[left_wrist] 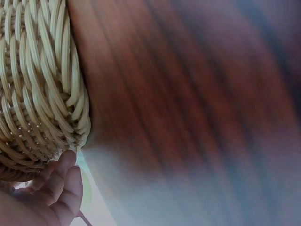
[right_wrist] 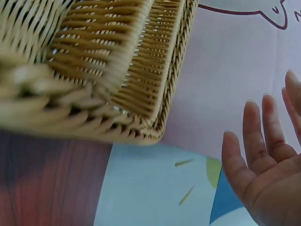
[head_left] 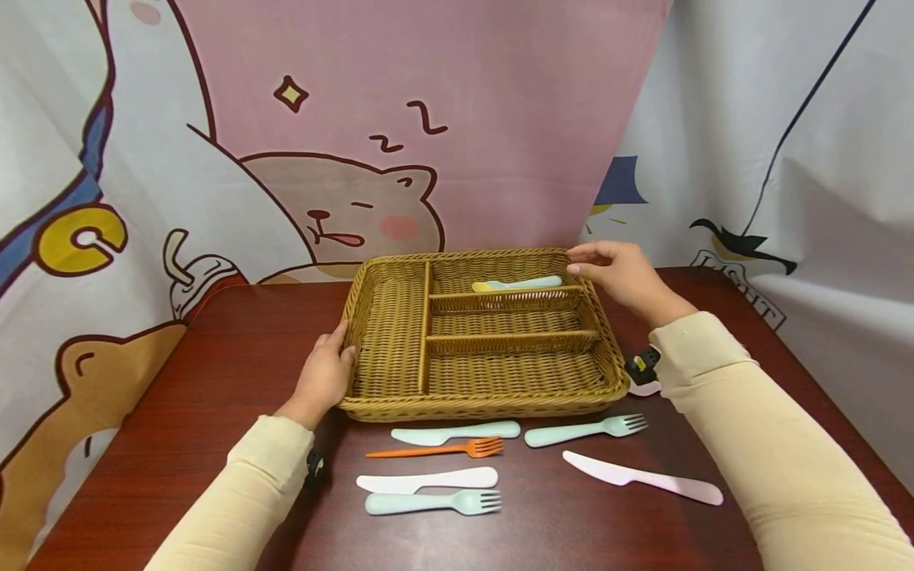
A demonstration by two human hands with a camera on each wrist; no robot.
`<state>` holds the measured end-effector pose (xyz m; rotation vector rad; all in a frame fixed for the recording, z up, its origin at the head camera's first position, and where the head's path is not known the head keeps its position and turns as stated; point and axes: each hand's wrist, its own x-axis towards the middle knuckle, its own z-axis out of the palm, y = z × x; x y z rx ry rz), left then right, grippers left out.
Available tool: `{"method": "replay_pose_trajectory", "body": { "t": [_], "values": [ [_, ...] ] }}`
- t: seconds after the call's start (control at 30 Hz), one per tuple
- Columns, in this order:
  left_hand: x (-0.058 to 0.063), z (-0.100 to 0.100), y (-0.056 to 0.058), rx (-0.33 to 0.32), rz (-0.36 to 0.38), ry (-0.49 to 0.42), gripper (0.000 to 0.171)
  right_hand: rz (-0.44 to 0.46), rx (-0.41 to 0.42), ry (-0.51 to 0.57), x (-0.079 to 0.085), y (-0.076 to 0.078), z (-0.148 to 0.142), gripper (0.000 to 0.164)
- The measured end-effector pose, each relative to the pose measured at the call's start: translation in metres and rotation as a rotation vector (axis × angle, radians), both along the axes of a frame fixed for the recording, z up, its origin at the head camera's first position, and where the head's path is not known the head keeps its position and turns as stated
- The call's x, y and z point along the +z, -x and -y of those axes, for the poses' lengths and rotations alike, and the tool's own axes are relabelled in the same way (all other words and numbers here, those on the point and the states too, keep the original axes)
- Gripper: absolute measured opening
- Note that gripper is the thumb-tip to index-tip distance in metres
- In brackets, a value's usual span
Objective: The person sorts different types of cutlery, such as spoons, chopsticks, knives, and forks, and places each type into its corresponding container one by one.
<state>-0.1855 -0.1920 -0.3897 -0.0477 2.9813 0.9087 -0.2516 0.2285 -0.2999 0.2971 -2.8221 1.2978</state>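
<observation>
Both hands are laid with relaxed fingers on the woven wicker divided tray (head_left: pixel 385 333): left hand (head_left: pixel 324 377) at its near-left edge, right hand (head_left: pixel 617 274) at its far-right corner. The tray is set on the dark red desk (head_left: pixel 214 381), with pastel plastic cutlery (head_left: pixel 446 452) lined up just before it.

Left grip (head_left: pixel 323 379) apparently relaxed, right grip (head_left: pixel 620 274) fingers straight, arms outstretched

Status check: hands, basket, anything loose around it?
Left hand rests on the basket, left rim. Right hand open at the far right corner, contact unclear. One utensil inside; forks and knives lie in front.
</observation>
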Motion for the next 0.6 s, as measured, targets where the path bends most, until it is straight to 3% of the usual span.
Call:
{"method": "replay_pose_trajectory", "body": {
  "t": [0.37,0.6],
  "values": [
    [0.0,0.0,0.0,0.01,0.007,-0.006,0.055,0.072,-0.059,0.049,-0.006,-0.022,-0.028,0.056],
    [0.001,-0.001,0.0,0.004,0.009,-0.006,0.055,0.026,-0.101,0.062,-0.016,-0.035,-0.041,0.055]
  ]
}}
